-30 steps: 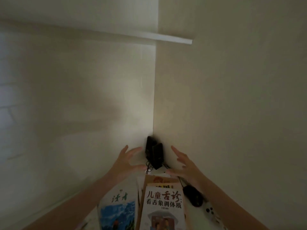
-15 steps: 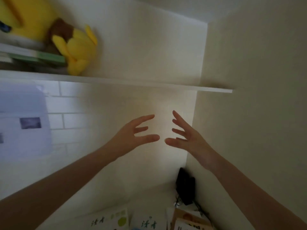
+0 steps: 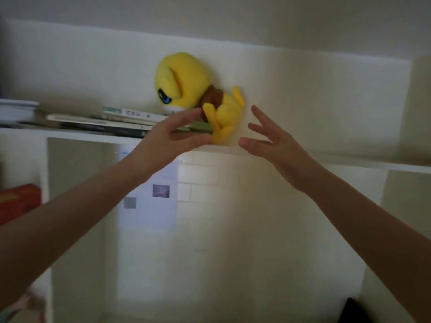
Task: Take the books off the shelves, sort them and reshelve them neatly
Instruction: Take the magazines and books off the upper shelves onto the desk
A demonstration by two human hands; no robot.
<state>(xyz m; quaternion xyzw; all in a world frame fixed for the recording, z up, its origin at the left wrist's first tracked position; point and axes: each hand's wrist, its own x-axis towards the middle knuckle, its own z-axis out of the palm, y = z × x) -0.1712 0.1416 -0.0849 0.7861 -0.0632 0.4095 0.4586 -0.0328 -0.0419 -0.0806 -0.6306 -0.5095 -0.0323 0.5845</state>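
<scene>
— How are the hands seen?
— Both are held up with fingers spread; nothing is gripped by the left hand (image 3: 172, 138) or the right hand (image 3: 270, 141).
— Where are the books?
— A flat stack of books (image 3: 105, 123) is seen on the shelf (image 3: 70, 134), at ten o'clock from the left hand. A yellow plush toy (image 3: 193, 89) is seen at twelve o'clock, at the stack's end.

Yellow plush (image 3: 184, 78) (lying sideways), red box (image 3: 18, 201); poster (image 3: 149, 213)

text: you can read none for certain | book spine (image 3: 136, 113): you see dark marks on white, too blurred to make out | wall sheet (image 3: 149, 206): you see two small pictures, print illegible
</scene>
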